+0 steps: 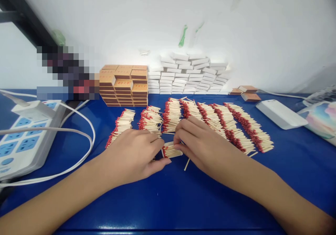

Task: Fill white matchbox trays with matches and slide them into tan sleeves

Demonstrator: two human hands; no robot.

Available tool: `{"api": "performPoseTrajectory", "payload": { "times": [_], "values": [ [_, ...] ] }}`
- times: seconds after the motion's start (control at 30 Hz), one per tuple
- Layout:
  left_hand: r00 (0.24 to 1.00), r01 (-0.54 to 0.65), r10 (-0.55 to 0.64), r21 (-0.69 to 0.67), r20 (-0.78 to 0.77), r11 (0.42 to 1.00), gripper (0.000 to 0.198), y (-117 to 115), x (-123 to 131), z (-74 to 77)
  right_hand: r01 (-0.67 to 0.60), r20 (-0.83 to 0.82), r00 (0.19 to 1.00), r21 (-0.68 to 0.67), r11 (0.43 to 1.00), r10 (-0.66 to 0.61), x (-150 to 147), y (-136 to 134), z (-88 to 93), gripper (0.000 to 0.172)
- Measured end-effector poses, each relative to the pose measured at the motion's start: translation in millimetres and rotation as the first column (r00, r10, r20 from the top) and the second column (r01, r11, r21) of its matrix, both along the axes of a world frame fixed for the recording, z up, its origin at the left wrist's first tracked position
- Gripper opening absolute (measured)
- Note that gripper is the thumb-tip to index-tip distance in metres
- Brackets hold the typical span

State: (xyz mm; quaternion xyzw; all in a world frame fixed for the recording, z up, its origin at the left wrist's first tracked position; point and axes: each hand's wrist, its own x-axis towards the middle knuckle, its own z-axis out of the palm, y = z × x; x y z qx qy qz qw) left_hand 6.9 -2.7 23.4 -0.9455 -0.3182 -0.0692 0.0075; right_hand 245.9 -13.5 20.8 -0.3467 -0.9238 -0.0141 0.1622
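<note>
My left hand (133,156) and my right hand (201,144) meet at the middle of a blue table (168,200). Between their fingertips sits a small bundle of red-tipped matches (172,151), which looks packed in a white tray. Both hands pinch it, the left from the left side, the right from the right. One loose match (187,164) lies just below the right hand. Behind the hands, several rows of red-tipped matches (199,119) are spread across the table.
Stacked orange matchbox sleeves (123,86) and white inner trays (189,74) stand against the wall. A white power strip (23,137) with cables lies at the left. A white flat device (280,114) and two more orange boxes (248,92) lie at the right.
</note>
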Motion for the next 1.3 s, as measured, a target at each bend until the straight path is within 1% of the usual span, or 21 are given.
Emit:
{"api": "performPoseTrajectory", "payload": {
  "times": [0.17,0.27,0.33,0.43,0.5,0.6,0.77,1.03,1.3],
  "values": [
    [1.000,0.006,-0.006,0.013,0.029,1.000,0.027,-0.8,0.0,0.8,-0.013,0.052,0.999,0.018,1.000,0.013,-4.8,-3.7,-7.6,0.019],
    [0.999,0.008,-0.008,0.009,0.043,1.000,0.026,-1.5,-0.3,1.7,-0.032,0.021,0.999,0.003,0.999,0.031,-6.3,-4.4,-6.4,0.020],
    [0.999,0.011,-0.011,-0.001,0.036,1.000,0.027,-1.7,-0.7,1.5,-0.031,-0.033,0.999,-0.036,0.999,0.029,-4.5,-3.0,-4.5,0.020],
    [1.000,0.016,-0.016,-0.018,0.011,1.000,0.028,-2.1,-0.7,0.5,0.036,-0.137,0.990,-0.061,0.997,-0.044,3.3,2.4,-3.6,0.020],
    [1.000,0.012,-0.012,-0.034,-0.004,0.999,0.028,-2.5,-0.3,-0.3,0.088,-0.168,0.981,-0.058,0.994,-0.097,8.7,6.8,-5.9,0.019],
    [1.000,0.012,-0.013,-0.056,-0.021,0.998,0.027,-3.0,0.2,-0.8,0.103,-0.140,0.984,-0.079,0.992,-0.113,11.0,11.9,-12.4,0.017],
    [0.999,0.012,-0.014,-0.046,-0.042,0.999,0.028,-3.4,0.7,-0.6,0.053,-0.125,0.991,-0.037,0.998,-0.057,4.3,15.1,-20.6,0.016],
    [0.999,0.020,-0.021,-0.015,-0.040,1.000,0.029,-3.7,0.8,-0.4,0.061,-0.134,0.989,-0.025,0.998,-0.064,4.7,16.0,-23.1,0.017],
    [0.998,0.006,-0.007,-0.023,-0.064,1.000,0.030,-3.5,2.5,1.0,0.065,-0.124,0.990,-0.006,0.998,-0.065,6.6,16.4,-23.7,0.017]
  ]
}}
